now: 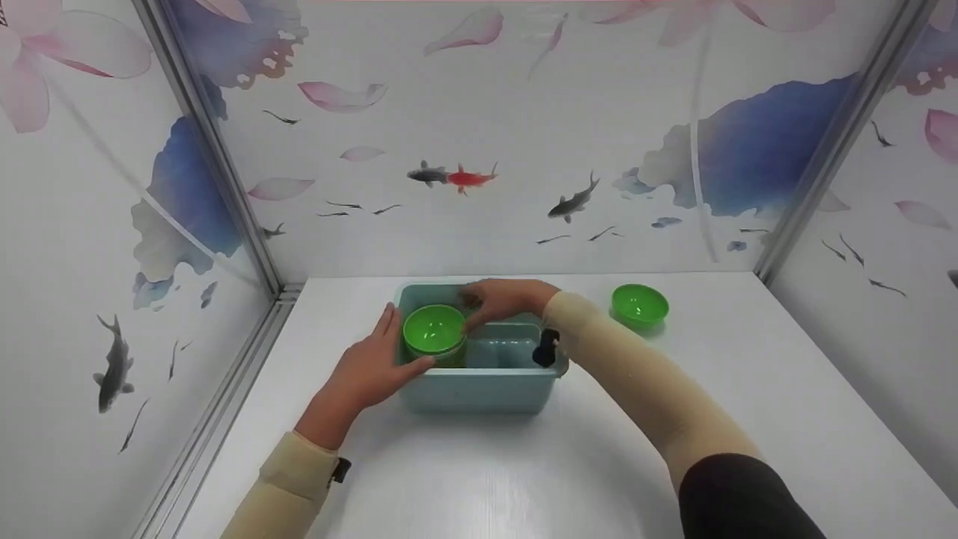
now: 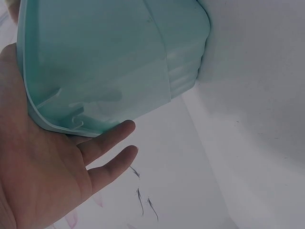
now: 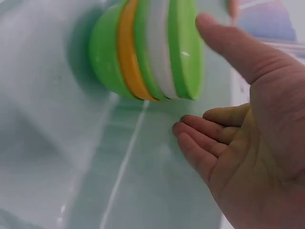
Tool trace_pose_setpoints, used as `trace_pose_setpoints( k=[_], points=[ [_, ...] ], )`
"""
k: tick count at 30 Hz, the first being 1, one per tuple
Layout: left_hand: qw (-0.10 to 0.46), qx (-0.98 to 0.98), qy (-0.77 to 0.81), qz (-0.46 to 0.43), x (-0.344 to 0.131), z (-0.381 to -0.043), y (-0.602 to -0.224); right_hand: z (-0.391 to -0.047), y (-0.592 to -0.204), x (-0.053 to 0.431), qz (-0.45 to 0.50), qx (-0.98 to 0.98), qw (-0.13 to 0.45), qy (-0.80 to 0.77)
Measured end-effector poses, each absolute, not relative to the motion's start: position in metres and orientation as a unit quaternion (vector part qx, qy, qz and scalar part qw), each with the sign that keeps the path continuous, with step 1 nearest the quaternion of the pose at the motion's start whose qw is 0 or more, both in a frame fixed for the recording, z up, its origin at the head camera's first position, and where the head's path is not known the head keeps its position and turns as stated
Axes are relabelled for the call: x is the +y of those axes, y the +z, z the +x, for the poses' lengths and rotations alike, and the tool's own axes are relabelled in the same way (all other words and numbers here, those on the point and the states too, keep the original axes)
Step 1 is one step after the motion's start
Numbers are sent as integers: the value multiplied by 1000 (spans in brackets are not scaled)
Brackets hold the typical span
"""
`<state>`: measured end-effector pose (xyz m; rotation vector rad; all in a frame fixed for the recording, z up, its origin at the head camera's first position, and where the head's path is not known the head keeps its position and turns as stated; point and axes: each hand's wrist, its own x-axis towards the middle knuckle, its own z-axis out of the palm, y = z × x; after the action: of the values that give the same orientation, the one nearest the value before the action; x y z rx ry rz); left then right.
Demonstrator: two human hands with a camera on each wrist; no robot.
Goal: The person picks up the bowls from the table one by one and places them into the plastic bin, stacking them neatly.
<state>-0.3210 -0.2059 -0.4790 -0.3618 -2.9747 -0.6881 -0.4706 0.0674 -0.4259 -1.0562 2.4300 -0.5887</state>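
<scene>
A stack of nested bowls (image 3: 128,47) stands in the left part of a light teal plastic bin (image 1: 479,393). Green, orange and white rims show in the right wrist view, with a green bowl (image 1: 434,329) on top. My left hand (image 1: 367,370) rests against the bin's left front corner, its fingers straight along the outside and its thumb over the rim. Over the bin's back part, my right hand (image 1: 505,299) is beside the stack. Its fingers are loosely bent, holding nothing, with the thumb close to the top bowl's rim. Whether the thumb touches it I cannot tell.
Another green bowl (image 1: 640,305) sits alone on the white table (image 1: 479,479), right of the bin near the back wall. White panels printed with fish and petals (image 1: 524,142) enclose the table at the back and both sides, with metal posts at the corners.
</scene>
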Motion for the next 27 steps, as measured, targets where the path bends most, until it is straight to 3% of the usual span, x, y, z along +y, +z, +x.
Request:
trace_pose_setpoints(
  k=[12,27],
  points=[
    [32,-968,-224,-112,-205,-321,-478,-448,-397,154,-398,845,100,-344],
    [36,-965,-229,-120,-205,-320,-478,-411,-441,280,-273,869,-78,-405]
  ],
)
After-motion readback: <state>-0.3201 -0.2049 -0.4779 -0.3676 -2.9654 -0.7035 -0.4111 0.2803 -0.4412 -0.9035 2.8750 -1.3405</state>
